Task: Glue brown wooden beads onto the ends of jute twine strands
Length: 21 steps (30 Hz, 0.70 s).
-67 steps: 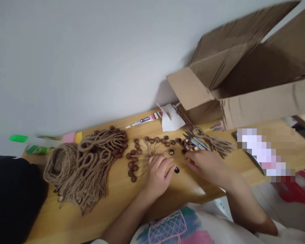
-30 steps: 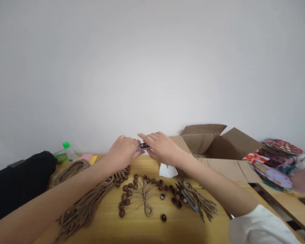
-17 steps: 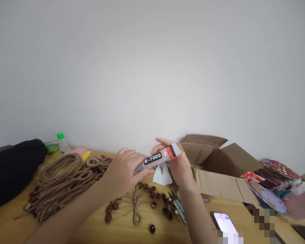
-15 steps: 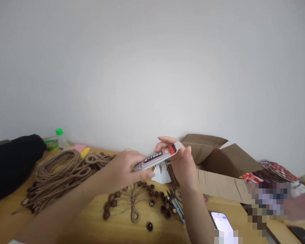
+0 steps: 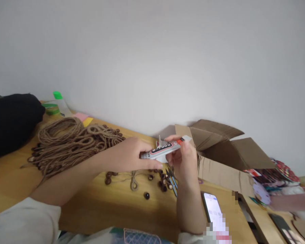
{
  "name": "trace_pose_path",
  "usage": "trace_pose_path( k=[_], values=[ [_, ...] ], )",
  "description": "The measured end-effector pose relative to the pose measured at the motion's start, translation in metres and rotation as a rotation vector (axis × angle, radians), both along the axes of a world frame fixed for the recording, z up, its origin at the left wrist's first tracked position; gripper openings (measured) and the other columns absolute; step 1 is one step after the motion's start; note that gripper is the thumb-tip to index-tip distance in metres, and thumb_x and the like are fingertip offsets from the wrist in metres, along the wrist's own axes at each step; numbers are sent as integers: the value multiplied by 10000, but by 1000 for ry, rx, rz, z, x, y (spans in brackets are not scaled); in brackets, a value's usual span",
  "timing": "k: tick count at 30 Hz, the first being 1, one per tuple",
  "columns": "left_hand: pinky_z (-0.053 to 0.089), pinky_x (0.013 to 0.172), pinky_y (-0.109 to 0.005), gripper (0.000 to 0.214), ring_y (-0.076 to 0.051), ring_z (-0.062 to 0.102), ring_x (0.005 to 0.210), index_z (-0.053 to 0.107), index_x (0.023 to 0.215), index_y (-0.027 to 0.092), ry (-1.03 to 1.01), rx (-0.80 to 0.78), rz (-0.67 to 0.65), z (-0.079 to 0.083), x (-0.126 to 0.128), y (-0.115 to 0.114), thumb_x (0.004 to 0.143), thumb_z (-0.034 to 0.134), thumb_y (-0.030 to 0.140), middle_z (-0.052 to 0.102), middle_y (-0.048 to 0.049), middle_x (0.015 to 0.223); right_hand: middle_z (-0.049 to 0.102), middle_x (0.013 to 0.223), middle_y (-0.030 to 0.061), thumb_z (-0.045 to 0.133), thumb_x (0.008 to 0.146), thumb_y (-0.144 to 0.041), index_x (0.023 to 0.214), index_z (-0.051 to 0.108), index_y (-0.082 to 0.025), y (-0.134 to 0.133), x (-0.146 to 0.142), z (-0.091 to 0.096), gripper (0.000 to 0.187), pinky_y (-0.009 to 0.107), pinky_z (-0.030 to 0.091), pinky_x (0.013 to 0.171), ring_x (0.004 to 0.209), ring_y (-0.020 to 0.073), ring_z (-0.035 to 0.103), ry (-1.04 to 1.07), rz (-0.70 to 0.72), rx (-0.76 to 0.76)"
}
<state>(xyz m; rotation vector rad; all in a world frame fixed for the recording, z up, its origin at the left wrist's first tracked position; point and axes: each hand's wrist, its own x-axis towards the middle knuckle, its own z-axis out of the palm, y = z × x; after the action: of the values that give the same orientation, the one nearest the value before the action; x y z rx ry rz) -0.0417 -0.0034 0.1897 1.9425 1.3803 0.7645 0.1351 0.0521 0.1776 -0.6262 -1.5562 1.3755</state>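
A plain pale grey wall [image 5: 142, 61] fills the upper frame. Below it spreads a yellowish wood-grained table [image 5: 96, 211], its surface interrupted by a dark gap at lower right. An open brown cardboard box [image 5: 223, 173], flaps splayed, occupies the right of the frame; a bulky black fabric item [image 5: 14, 122] sits at the left edge. Looped brown twine [image 5: 71, 145] lies heaped at centre left. Near the frame's middle, above the tabletop, the left hand [image 5: 133, 154] pinches the narrow end of a silver B-7000 tube [image 5: 164, 149] with a black label, while the right hand [image 5: 186, 161] grips its flat, red-banded end between thumb and fingers. A lit smartphone [image 5: 210, 202] lies at lower right. Blue-handled snips [image 5: 174, 184] rest beside the right wrist; one dark round bead [image 5: 146, 196] sits apart at lower centre.
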Motion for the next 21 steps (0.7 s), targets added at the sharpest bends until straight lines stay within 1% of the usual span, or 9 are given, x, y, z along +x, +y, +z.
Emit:
trace_pose_path(
  k=[3, 5, 7, 9, 12, 14, 16, 19, 21],
  values=[
    [260, 461, -204, 435, -79, 392, 495, 658, 776, 149, -86, -192, -132, -8, 1, 6, 757, 600, 579, 450, 44, 542, 385, 407, -62, 591, 755, -682, 738, 546, -159, 5, -6, -10, 525, 151, 205, 308, 330, 51, 310, -16, -55, -130],
    [336, 489, -204, 429, -96, 473, 537, 677, 902, 160, -192, -326, -251, -16, -1, 10, 738, 635, 554, 555, 24, 615, 382, 381, -66, 604, 731, -690, 710, 532, -158, 8, -7, -15, 538, 148, 193, 278, 296, 50, 307, -32, -69, -181],
    [431, 603, -234, 463, -132, 562, 656, 673, 961, 170, -292, -392, -333, -27, -6, 11, 704, 676, 555, 636, -7, 728, 384, 369, -69, 614, 718, -693, 698, 533, -156, 10, -6, -19, 543, 146, 196, 264, 278, 49, 306, -22, -73, -206],
    [460, 694, -267, 547, -160, 597, 743, 670, 982, 165, -371, -429, -379, -41, -11, 10, 678, 677, 620, 671, -38, 784, 385, 364, -69, 616, 718, -690, 689, 537, -154, 12, -5, -21, 543, 142, 199, 261, 275, 45, 303, -4, -70, -215],
    [453, 667, -264, 665, -154, 596, 699, 660, 1035, 152, -486, -515, -457, -61, -16, 3, 681, 604, 713, 687, -59, 744, 390, 361, -66, 613, 722, -689, 685, 543, -152, 13, -2, -25, 543, 138, 198, 262, 277, 43, 305, -10, -54, -219],
    [445, 651, -259, 660, -139, 580, 642, 658, 1048, 149, -561, -539, -467, -71, -15, -2, 711, 576, 710, 682, -49, 692, 397, 365, -64, 615, 720, -689, 691, 547, -151, 15, -2, -30, 543, 141, 205, 263, 279, 47, 317, -27, -45, -232],
    [440, 656, -261, 620, -131, 566, 610, 671, 982, 142, -607, -527, -433, -76, -11, -6, 738, 557, 701, 663, -36, 640, 398, 370, -64, 621, 716, -686, 701, 549, -151, 16, -1, -36, 540, 143, 216, 268, 288, 51, 332, -44, -37, -252],
    [432, 674, -261, 555, -132, 571, 629, 663, 806, 140, -594, -503, -294, -78, -3, -9, 782, 520, 676, 631, -26, 603, 403, 387, -64, 626, 713, -684, 714, 551, -149, 17, 1, -46, 540, 143, 230, 284, 307, 53, 345, -78, -27, -286],
    [423, 662, -253, 507, -130, 571, 637, 645, 776, 141, -538, -512, -195, -80, 2, -9, 821, 496, 623, 622, -21, 612, 414, 402, -62, 627, 713, -682, 722, 549, -149, 17, 5, -52, 539, 143, 241, 297, 319, 52, 353, -95, -18, -306]
  ],
)
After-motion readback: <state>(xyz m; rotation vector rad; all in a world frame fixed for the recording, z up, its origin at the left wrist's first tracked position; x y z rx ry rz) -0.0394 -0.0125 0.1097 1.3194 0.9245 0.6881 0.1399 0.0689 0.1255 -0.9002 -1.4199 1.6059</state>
